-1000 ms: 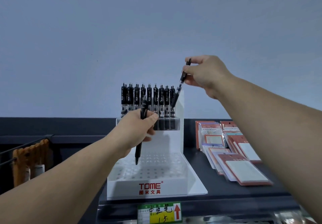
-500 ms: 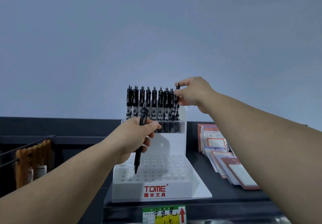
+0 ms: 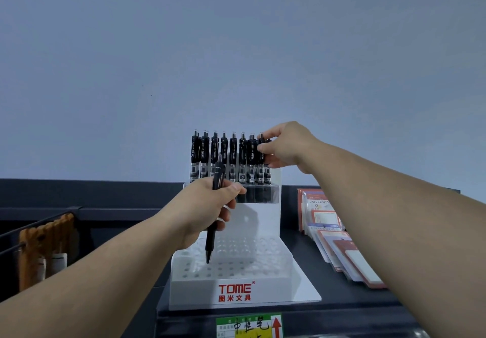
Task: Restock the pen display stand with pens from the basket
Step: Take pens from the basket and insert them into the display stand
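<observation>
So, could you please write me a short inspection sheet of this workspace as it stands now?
Surface: dark shelf with a price label on its front edge.
Job's things: white stand; top row of pens filled, lower holes empty. No basket in view.
Clutter: packaged cards right of the stand; brown items hanging at left.
Grippers: left hand holds a spare pen, tip down over the lower holes; right hand pinches the end pen of the top row.
Cables: nothing seen.
Surroundings: plain grey wall.
</observation>
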